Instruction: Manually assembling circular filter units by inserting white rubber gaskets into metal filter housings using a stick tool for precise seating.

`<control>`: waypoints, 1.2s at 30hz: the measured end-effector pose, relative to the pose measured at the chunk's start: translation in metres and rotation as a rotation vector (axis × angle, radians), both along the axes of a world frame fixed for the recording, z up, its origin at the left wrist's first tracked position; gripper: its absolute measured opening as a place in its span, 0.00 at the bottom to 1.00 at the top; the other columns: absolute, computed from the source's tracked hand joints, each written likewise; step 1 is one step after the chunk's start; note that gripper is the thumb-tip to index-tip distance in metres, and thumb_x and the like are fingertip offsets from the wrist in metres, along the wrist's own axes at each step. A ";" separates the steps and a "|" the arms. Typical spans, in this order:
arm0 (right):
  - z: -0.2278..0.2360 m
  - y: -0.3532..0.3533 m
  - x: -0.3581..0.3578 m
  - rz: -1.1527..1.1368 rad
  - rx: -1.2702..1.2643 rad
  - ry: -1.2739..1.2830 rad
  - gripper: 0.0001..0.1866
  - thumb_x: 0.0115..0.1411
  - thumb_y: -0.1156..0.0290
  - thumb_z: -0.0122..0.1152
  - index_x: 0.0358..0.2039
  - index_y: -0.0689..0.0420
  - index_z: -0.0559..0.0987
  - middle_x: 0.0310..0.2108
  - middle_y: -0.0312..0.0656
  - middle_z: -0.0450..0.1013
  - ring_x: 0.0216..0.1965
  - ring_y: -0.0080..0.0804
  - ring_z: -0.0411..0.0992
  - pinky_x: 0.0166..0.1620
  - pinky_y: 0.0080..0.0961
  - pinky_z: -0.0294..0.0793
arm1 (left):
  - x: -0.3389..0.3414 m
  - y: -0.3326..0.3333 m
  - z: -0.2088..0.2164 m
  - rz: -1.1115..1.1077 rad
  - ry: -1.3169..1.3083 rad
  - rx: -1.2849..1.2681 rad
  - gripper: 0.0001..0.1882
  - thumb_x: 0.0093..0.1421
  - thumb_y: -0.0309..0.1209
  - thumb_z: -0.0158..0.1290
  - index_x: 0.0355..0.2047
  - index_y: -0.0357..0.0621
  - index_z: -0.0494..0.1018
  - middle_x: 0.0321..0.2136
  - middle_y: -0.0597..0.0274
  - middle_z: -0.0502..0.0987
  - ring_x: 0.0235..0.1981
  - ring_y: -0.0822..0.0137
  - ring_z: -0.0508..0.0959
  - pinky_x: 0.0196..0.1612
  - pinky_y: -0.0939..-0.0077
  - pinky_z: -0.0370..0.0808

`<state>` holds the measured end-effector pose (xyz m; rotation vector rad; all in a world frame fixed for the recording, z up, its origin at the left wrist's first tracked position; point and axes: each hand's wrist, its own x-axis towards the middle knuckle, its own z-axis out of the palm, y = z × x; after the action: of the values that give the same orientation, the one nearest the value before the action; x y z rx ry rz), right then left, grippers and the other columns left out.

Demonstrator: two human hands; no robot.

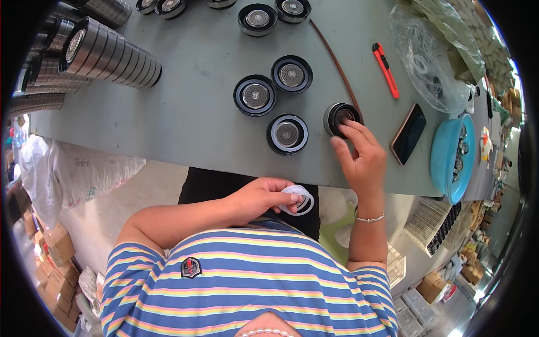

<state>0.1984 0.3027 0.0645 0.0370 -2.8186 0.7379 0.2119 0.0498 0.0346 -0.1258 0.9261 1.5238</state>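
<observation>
My left hand [268, 196] is closed over several white sealing rings [301, 195], held in front of the table edge. At the table, my right hand [362, 153] is at a round black lid [330, 119]. Its fingertips reach into the lid's hollow, and the thumb is by the near rim. The lid's inside is partly covered by those fingers. To its left lie three similar lids with metal mesh centres: a near lid [287, 135] with a pale ring around its mesh, a left lid [255, 95] and a far lid [292, 74].
More lids [257, 19] sit at the far edge, and stacked lids [109, 53] lean at left. A brown stick [336, 62], red utility knife [386, 70], phone [408, 135], clear plastic bag [426, 56] and blue basin [443, 151] with metal parts occupy the right.
</observation>
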 end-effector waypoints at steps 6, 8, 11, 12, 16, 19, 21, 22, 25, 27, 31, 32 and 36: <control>0.001 -0.002 -0.002 0.003 -0.088 -0.109 0.12 0.59 0.66 0.72 0.41 0.58 0.85 0.43 0.41 0.82 0.36 0.39 0.81 0.38 0.31 0.79 | 0.003 0.001 0.000 0.021 0.019 0.008 0.11 0.70 0.40 0.56 0.45 0.49 0.80 0.33 0.75 0.82 0.37 0.82 0.76 0.41 0.85 0.66; 0.000 -0.001 -0.001 0.028 -0.084 -0.071 0.12 0.60 0.67 0.72 0.41 0.60 0.84 0.42 0.40 0.82 0.33 0.35 0.81 0.35 0.28 0.77 | 0.006 0.003 0.000 0.030 0.012 0.012 0.12 0.70 0.41 0.57 0.46 0.49 0.80 0.34 0.74 0.82 0.37 0.82 0.76 0.41 0.84 0.67; -0.013 0.004 0.024 -0.062 -0.840 -0.217 0.11 0.68 0.67 0.65 0.42 0.62 0.81 0.28 0.30 0.75 0.23 0.12 0.64 0.26 0.12 0.61 | 0.004 -0.001 0.010 0.053 0.032 0.034 0.13 0.70 0.41 0.56 0.48 0.49 0.80 0.35 0.73 0.82 0.39 0.82 0.77 0.42 0.83 0.67; -0.003 0.003 0.031 -0.169 -1.213 -0.400 0.09 0.71 0.67 0.61 0.42 0.60 0.80 0.24 0.26 0.70 0.20 0.10 0.61 0.23 0.11 0.56 | 0.003 -0.006 0.011 0.057 0.060 0.040 0.13 0.71 0.40 0.55 0.49 0.47 0.80 0.36 0.72 0.82 0.40 0.81 0.78 0.43 0.83 0.69; 0.004 -0.020 0.024 -0.318 -1.432 -0.785 0.09 0.73 0.67 0.58 0.41 0.59 0.79 0.25 0.24 0.69 0.21 0.10 0.61 0.22 0.12 0.54 | 0.002 -0.020 0.016 0.116 0.075 0.030 0.12 0.72 0.39 0.54 0.48 0.48 0.79 0.37 0.73 0.81 0.39 0.81 0.77 0.43 0.84 0.68; -0.017 -0.026 0.019 -0.154 -0.820 -0.237 0.10 0.72 0.70 0.58 0.41 0.65 0.77 0.27 0.30 0.71 0.26 0.14 0.63 0.27 0.16 0.61 | 0.003 -0.018 0.020 0.182 0.112 0.007 0.13 0.72 0.39 0.54 0.48 0.45 0.80 0.38 0.72 0.81 0.38 0.80 0.77 0.41 0.82 0.71; -0.002 -0.029 0.017 -0.201 -0.691 -0.150 0.09 0.71 0.71 0.59 0.39 0.66 0.77 0.28 0.32 0.72 0.26 0.14 0.64 0.28 0.16 0.63 | 0.003 -0.014 0.019 0.250 0.109 -0.005 0.13 0.72 0.38 0.55 0.48 0.44 0.81 0.37 0.70 0.82 0.37 0.79 0.77 0.40 0.83 0.72; 0.001 -0.029 0.018 -0.229 -0.561 -0.057 0.09 0.70 0.72 0.60 0.38 0.66 0.78 0.29 0.33 0.74 0.27 0.14 0.64 0.29 0.16 0.64 | 0.001 -0.012 0.022 0.268 0.113 -0.018 0.13 0.72 0.38 0.55 0.48 0.44 0.81 0.36 0.70 0.82 0.36 0.79 0.77 0.41 0.83 0.72; 0.016 -0.025 0.050 -0.004 -0.902 -0.202 0.06 0.64 0.74 0.66 0.38 0.63 0.83 0.32 0.36 0.77 0.26 0.14 0.68 0.29 0.12 0.65 | -0.004 -0.012 0.024 0.251 0.160 -0.046 0.13 0.70 0.38 0.58 0.48 0.43 0.82 0.34 0.69 0.82 0.36 0.79 0.77 0.39 0.82 0.72; 0.030 -0.033 0.062 0.026 -0.956 -0.390 0.07 0.58 0.80 0.70 0.38 0.63 0.84 0.32 0.38 0.78 0.25 0.16 0.71 0.29 0.13 0.67 | -0.003 -0.011 0.025 0.255 0.189 -0.059 0.14 0.68 0.38 0.61 0.46 0.41 0.83 0.33 0.69 0.83 0.35 0.80 0.77 0.38 0.82 0.73; 0.028 -0.038 0.073 -0.047 -0.950 -0.409 0.06 0.56 0.84 0.69 0.35 0.64 0.84 0.32 0.39 0.79 0.26 0.18 0.72 0.29 0.14 0.69 | 0.001 -0.008 0.021 0.247 0.167 -0.034 0.14 0.66 0.37 0.64 0.44 0.40 0.83 0.32 0.69 0.83 0.33 0.79 0.77 0.36 0.83 0.73; 0.026 -0.036 0.074 -0.046 -0.938 -0.377 0.05 0.57 0.84 0.69 0.34 0.64 0.84 0.32 0.39 0.78 0.26 0.18 0.73 0.29 0.15 0.69 | 0.002 -0.007 0.022 0.274 0.196 -0.069 0.13 0.65 0.37 0.65 0.43 0.40 0.83 0.31 0.68 0.83 0.31 0.79 0.77 0.35 0.83 0.73; 0.029 -0.033 0.070 -0.025 -0.925 -0.336 0.04 0.58 0.84 0.68 0.34 0.65 0.83 0.31 0.38 0.77 0.27 0.19 0.73 0.29 0.14 0.69 | 0.006 -0.010 0.022 0.347 0.262 -0.158 0.13 0.62 0.36 0.68 0.40 0.40 0.84 0.30 0.66 0.83 0.29 0.79 0.77 0.33 0.83 0.73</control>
<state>0.2685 0.2702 0.0933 -0.2953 -2.4403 2.1015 0.2175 0.0400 0.0565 -0.2133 1.2845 1.8143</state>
